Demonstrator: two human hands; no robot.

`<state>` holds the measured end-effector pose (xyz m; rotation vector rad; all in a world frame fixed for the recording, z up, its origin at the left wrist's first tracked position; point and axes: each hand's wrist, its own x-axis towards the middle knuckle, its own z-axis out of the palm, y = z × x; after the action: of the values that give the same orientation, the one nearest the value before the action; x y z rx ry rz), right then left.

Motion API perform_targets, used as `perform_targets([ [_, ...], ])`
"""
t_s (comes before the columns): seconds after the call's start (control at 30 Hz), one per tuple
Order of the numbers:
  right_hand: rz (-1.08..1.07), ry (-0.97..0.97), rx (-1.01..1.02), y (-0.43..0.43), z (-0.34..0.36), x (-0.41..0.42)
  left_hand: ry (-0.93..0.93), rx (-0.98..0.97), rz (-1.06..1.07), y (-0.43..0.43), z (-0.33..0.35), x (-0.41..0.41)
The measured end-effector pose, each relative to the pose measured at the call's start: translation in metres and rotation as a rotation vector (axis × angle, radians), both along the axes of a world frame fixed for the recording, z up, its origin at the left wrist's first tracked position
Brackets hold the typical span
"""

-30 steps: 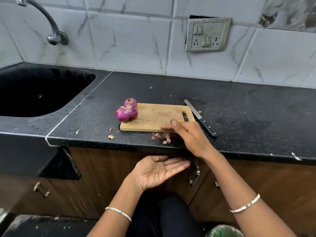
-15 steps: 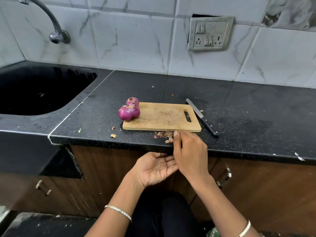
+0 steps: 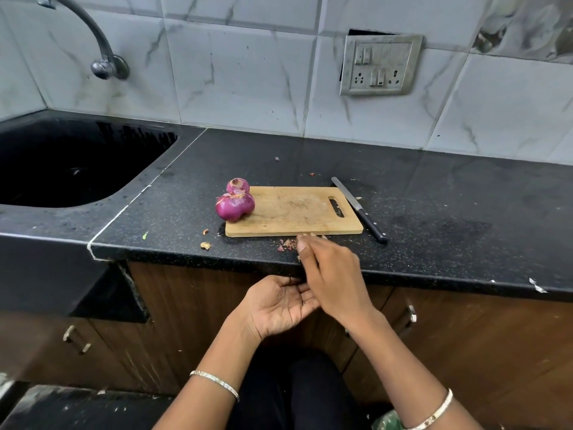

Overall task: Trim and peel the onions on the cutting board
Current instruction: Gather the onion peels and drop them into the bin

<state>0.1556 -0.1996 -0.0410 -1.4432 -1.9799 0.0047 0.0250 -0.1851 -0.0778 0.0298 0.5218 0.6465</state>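
Observation:
Two purple peeled onions (image 3: 235,202) sit together at the left end of a wooden cutting board (image 3: 294,212) on the black counter. A black-handled knife (image 3: 359,209) lies on the counter along the board's right edge. A small heap of onion peel scraps (image 3: 286,244) lies on the counter just in front of the board. My right hand (image 3: 328,274) is over the counter edge, its straight fingertips touching the counter next to the scraps. My left hand (image 3: 276,305) is held palm up, cupped just below the counter edge under the right hand.
A black sink (image 3: 62,162) with a tap (image 3: 93,35) is at the left. Loose peel bits (image 3: 205,245) lie on the counter left of the board. A socket panel (image 3: 381,65) is on the tiled wall. Cabinet doors with handles (image 3: 77,339) are below.
My right hand has drawn back from the board's front edge to the counter edge, sweeping across the scraps. My left hand has closed in under it and cupped more.

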Motion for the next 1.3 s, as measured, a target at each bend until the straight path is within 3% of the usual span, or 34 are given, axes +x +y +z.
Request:
perform_targets([
  [0.23, 0.17, 0.292, -0.003, 0.019, 0.013, 0.009, -0.01, -0.018, -0.027, 0.001, -0.001, -0.003],
  [0.3, 0.275, 0.213, -0.048, 0.029, 0.017, 0.007, -0.044, -0.05, -0.017, 0.003, -0.003, -0.003],
  [0.43, 0.357, -0.128, -0.125, 0.036, 0.01, 0.003, -0.045, -0.021, -0.019, 0.0, 0.002, -0.002],
  [0.57, 0.324, -0.232, -0.175, 0.016, 0.004, 0.005, 0.004, 0.0, -0.007, -0.002, 0.004, -0.003],
  [0.73, 0.339, -0.057, -0.219, -0.009, 0.007, 0.011, 0.017, -0.005, 0.026, -0.002, 0.002, -0.003],
  [0.93, 0.277, 0.232, -0.108, -0.006, 0.017, 0.021, -0.017, 0.03, 0.003, -0.004, 0.009, -0.003],
  [1.17, 0.121, -0.145, -0.157, 0.007, 0.016, -0.003, -0.033, -0.03, 0.023, -0.004, 0.009, -0.004],
  [1.3, 0.131, -0.132, -0.141, -0.011, 0.012, -0.009, -0.013, 0.003, 0.027, -0.01, 0.016, -0.008],
])
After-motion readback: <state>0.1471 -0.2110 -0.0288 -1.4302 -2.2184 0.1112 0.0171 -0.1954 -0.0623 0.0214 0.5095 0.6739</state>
